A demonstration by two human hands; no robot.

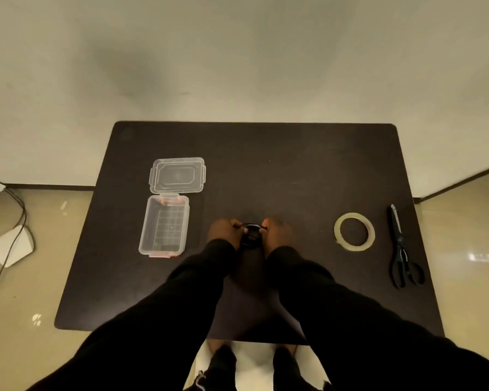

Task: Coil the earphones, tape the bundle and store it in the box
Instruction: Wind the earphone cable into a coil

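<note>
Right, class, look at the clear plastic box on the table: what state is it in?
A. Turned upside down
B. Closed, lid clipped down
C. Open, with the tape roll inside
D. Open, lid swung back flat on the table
D: the box stands open and its hinged lid lies flat on the table behind it, while the tape roll sits apart on the right, beside the scissors.

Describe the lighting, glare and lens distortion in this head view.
Head view: dim and warm; the black earphones, held between left hand and right hand, barely separate from the dark table; glare patch on the floor; table edges bow from the wide-angle lens; soft shadows on the wall.
</note>
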